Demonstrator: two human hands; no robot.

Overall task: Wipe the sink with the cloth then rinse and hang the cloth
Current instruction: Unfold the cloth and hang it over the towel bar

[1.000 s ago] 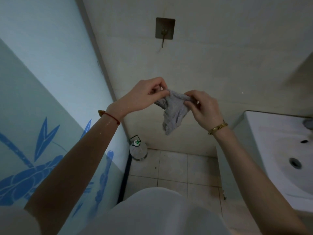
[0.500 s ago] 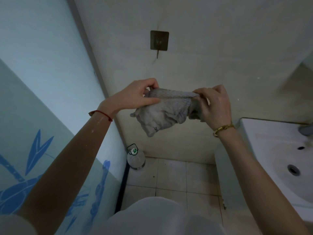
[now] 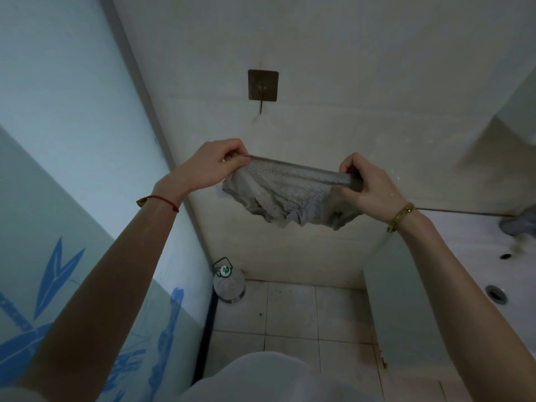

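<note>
A grey cloth [image 3: 285, 192] is stretched out between my two hands in front of the wall, its top edge taut and the rest sagging below. My left hand [image 3: 213, 166] pinches its left corner and my right hand [image 3: 367, 185] grips its right corner. Above the cloth, a brown square wall hook [image 3: 263, 87] sticks to the cream wall with nothing on it. The white sink [image 3: 475, 256] shows at the right edge, with its drain [image 3: 495, 292] and part of a tap [image 3: 519, 223].
A frosted glass panel [image 3: 72, 175] with blue leaf patterns closes off the left side. A clear plastic bottle [image 3: 229, 281] stands on the tiled floor [image 3: 290, 317] in the corner. The sink cabinet's side [image 3: 406, 303] rises on the right.
My hands have moved apart and spread the bunched cloth out wide. The view has tilted so the hook sits lower in it, closer above the cloth.
</note>
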